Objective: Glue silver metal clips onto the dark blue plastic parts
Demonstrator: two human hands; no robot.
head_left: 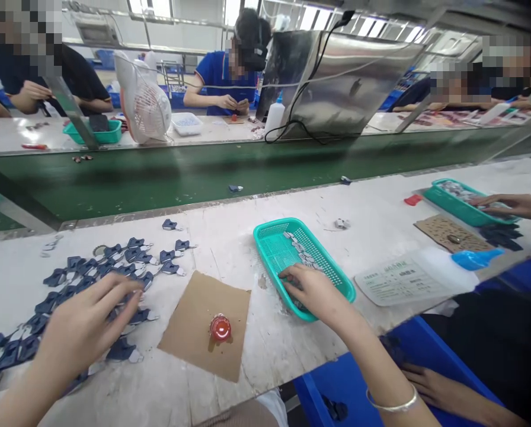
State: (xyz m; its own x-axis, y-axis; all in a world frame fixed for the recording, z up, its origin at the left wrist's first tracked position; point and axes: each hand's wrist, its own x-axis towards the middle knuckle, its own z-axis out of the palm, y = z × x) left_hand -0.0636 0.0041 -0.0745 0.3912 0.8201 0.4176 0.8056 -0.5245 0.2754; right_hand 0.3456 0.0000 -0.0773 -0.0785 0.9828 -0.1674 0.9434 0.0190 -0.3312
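Observation:
My left hand (85, 317) hovers over a spread of small dark blue pieces with light tips (134, 255) on the left of the table. Its fingers are stretched and a little curled, with nothing visible in them. My right hand (310, 287) reaches into a green plastic basket (265, 252), fingers bent and apart over its near end. Small grey-white pieces (298, 246) lie in a row inside the basket; some are hidden under the hand. Between my hands a brown cardboard square (189, 317) carries a small red cap-like dish (221, 328) with a shiny top.
A white bottle with a blue nozzle (403, 276) lies right of the basket. Further right, another person's hand (514, 204) is at a second green basket (447, 201). A blue bin (349, 379) stands below the table edge. Across a green belt (194, 175), co-workers sit at another table.

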